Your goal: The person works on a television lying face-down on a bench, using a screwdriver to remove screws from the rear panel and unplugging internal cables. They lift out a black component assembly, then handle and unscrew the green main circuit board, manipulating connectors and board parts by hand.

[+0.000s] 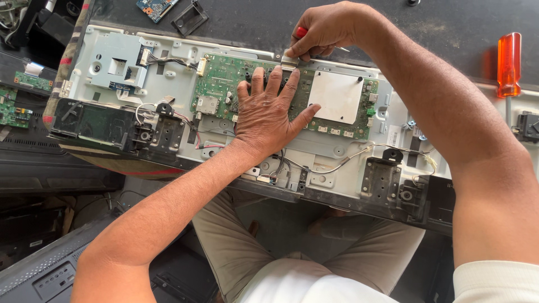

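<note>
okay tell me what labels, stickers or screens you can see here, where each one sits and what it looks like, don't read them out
Small white rectangular label: on the grey metal chassis, right of the green circuit board; upright strip with dark print.
Dark rectangular screen-like panel: at the chassis's left end, black frame, unlit.
Plain square silver plate: on the board's right half, blank, no label.
Left hand lies flat on the board; right hand grips a red-handled tool at its top edge.

I see a matt green circuit board (224,84) with a dull metal shield (336,96) on pale painted metal chassis (112,62); glossy translucent orange plastic screwdriver handle (508,63) at the right edge.
</note>
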Tool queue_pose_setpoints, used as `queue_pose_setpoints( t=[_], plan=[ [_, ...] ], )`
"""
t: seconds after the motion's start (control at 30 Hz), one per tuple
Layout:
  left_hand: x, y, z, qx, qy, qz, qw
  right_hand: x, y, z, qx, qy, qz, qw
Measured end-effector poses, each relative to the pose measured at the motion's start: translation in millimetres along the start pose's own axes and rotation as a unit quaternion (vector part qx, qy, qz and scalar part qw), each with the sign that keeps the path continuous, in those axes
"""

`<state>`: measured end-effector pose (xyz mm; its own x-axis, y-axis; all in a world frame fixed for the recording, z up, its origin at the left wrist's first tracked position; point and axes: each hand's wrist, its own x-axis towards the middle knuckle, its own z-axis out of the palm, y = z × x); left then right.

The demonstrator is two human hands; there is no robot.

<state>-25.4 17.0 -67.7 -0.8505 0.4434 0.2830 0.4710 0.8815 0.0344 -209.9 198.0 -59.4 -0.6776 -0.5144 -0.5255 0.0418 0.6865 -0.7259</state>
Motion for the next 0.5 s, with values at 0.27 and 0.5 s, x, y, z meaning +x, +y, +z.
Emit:
queue_pose_setpoints(
  t=[0.27,0.5],
  plan=[
    [0.9,-0.6,-0.2,-0.001,-0.004,0.000,1.000,-1.2,-7.5,-0.4,-0.044,-0.015,-0.001,0.999],
    [1.8,-2.6,0.3,-0.006,0.001,0.001,1.000,3.9,-6.6,-2.0,-0.036,-0.034,0.009,0.999]
  ],
)
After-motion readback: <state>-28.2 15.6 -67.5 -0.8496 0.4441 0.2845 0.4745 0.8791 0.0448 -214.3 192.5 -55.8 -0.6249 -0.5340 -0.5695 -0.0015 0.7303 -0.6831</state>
